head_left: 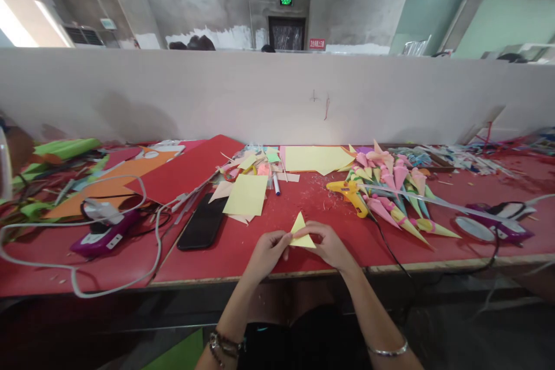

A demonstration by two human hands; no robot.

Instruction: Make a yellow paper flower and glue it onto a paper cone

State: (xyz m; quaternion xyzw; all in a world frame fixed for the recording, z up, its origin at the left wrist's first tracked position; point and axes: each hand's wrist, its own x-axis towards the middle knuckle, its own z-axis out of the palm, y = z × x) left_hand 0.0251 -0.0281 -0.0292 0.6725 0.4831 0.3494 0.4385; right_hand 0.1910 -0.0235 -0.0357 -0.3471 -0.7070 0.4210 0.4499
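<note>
Between my two hands is a small pale yellow piece of paper (300,230), pointed at the top like a triangle. My left hand (274,248) pinches its left side, thumb and fingers closed on it. On the other side, my right hand (323,241) grips the paper with its fingers bent over the edge. Both hands are just above the front of the red table (299,196). A larger yellow sheet (245,195) lies to the left, partly over a black phone (202,222). To the right rests a yellow hot glue gun (349,193) with a long clear glue stick in it.
Several pink, yellow and green paper cones (396,176) are heaped at the right. Purple power strips (104,235) with cables stand on both sides. Red card (191,167) and paper scraps lie left. A white partition (243,95) rises behind the table.
</note>
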